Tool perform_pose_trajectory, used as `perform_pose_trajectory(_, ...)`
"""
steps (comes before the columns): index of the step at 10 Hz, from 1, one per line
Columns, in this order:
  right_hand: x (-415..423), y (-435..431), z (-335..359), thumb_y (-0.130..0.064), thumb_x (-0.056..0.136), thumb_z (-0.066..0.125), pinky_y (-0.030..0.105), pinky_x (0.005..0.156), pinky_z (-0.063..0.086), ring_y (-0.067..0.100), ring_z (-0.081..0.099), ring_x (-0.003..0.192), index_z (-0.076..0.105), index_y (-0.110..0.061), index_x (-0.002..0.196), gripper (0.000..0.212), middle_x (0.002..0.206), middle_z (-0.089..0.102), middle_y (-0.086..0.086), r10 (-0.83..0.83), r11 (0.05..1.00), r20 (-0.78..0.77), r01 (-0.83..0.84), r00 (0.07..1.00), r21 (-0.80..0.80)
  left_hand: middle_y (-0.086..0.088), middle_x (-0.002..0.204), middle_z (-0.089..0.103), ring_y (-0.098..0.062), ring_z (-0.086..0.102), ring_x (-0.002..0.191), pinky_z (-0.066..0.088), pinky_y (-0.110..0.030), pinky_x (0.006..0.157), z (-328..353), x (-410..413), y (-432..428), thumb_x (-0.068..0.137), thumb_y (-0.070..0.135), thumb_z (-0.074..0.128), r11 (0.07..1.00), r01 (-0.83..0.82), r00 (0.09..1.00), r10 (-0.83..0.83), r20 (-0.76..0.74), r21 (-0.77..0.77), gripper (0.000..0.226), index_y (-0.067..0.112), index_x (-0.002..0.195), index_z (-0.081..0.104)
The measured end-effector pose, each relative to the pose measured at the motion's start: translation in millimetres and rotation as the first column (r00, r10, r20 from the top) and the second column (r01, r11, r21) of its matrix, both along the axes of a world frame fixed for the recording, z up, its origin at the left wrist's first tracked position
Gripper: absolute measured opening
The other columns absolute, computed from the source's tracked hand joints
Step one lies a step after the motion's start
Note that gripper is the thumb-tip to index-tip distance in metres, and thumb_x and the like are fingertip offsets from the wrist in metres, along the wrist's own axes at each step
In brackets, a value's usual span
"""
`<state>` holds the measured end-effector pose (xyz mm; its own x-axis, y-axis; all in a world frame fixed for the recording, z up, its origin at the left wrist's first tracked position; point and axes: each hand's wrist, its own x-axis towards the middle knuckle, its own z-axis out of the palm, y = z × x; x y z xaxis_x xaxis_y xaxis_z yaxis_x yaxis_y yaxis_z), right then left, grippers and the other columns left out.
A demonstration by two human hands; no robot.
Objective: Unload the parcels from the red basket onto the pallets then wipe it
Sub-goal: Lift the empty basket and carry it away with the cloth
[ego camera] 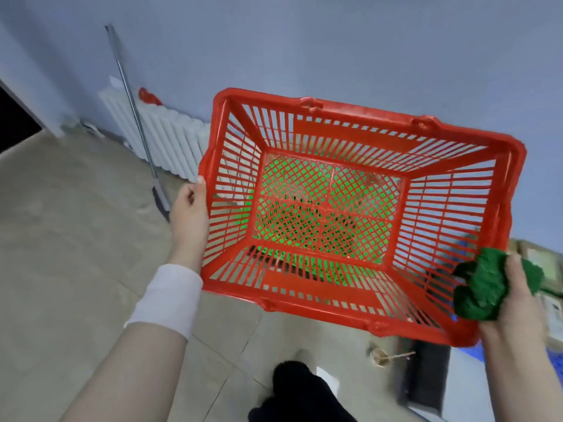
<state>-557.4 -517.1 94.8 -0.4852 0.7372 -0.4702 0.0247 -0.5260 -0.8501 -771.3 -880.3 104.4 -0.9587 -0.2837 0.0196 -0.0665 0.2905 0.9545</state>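
A person holds an empty red basket [335, 129] tilted above a tiled floor [76, 239], its open top facing the camera. The left hand [189, 208] grips the basket's left rim, thumb over the edge. The right hand [518, 300] is closed around a bunched green cloth [481, 287] that touches the basket's right wall at the near corner. Blurred parcels [542, 263] sit just right of the basket. A white radiator [170, 138] and a leaning metal pole [134, 111] stand behind the basket's left side.
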Motion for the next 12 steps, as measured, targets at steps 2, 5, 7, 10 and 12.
perform_pose_trajectory(2, -69.1, 14.1, -24.7, -0.045, 0.076, 0.066, 0.028, 0.071, 0.051, 0.016, 0.057, 0.083, 0.053, -0.015, 0.113, 0.05, 0.105, 0.057, 0.004, -0.145, 0.989, -0.109, 0.147, 0.983, 0.006, 0.001, 0.079, 0.063, -0.016, 0.059, 0.078, 0.049, -0.041, 0.082, 3.7, -79.5, 21.6, 0.078, 0.065, 0.04, 0.999, 0.043, 0.999, -0.043, 0.003, -0.027, 0.045, 0.022, 0.073, 0.052)
perform_pose_trajectory(5, -125.5, 18.4, -41.2, -0.037, 0.068, 0.078, 0.029, 0.066, 0.055, 0.015, 0.069, 0.076, 0.065, -0.016, 0.083, 0.028, 0.081, 0.074, -0.002, -0.329, 0.944, 0.003, 0.328, 0.944, 0.039, -0.015, 0.107, 0.065, -0.022, 0.058, 0.095, 0.045, -0.042, 0.092, -37.4, -172.8, 44.6, 0.083, 0.061, 0.039, 0.987, 0.104, 0.992, -0.094, 0.086, -0.12, 0.048, 0.019, 0.087, 0.061)
perform_pose_trajectory(7, -151.1, 10.3, -48.0, -0.046, 0.057, 0.08, 0.022, 0.055, 0.054, 0.01, 0.071, 0.07, 0.066, -0.016, 0.081, 0.041, 0.079, 0.073, -0.004, -0.41, 0.911, 0.073, 0.405, 0.909, 0.079, -0.006, 0.095, 0.06, -0.02, 0.055, 0.088, 0.04, -0.032, 0.078, -59.2, -219.9, 60.9, 0.09, 0.054, 0.038, 0.97, 0.217, 0.969, -0.201, 0.146, -0.106, 0.041, 0.017, 0.09, 0.056)
perform_pose_trajectory(10, -182.2, 3.0, -79.6, -0.039, 0.065, 0.08, 0.021, 0.051, 0.053, 0.006, 0.069, 0.061, 0.065, -0.016, 0.079, 0.031, 0.068, 0.072, -0.007, -0.477, 0.879, 0.199, 0.464, 0.856, 0.113, -0.019, 0.109, 0.063, -0.031, 0.057, 0.101, 0.039, -0.033, 0.082, -100.6, -254.5, 67.3, 0.093, 0.052, 0.035, 0.938, 0.276, 0.933, -0.209, 0.291, -0.211, 0.052, 0.009, 0.104, 0.061)
perform_pose_trajectory(12, -199.9, 8.7, -108.6, -0.037, 0.065, 0.08, 0.016, 0.042, 0.048, -0.001, 0.063, 0.05, 0.063, -0.015, 0.072, 0.029, 0.062, 0.068, -0.011, -0.468, 0.883, 0.308, 0.455, 0.828, 0.119, -0.002, 0.09, 0.057, -0.015, 0.053, 0.076, 0.037, -0.025, 0.068, -127.2, -253.8, 73.8, 0.095, 0.046, 0.036, 0.942, 0.266, 0.913, -0.177, 0.367, -0.207, 0.034, 0.018, 0.089, 0.055)
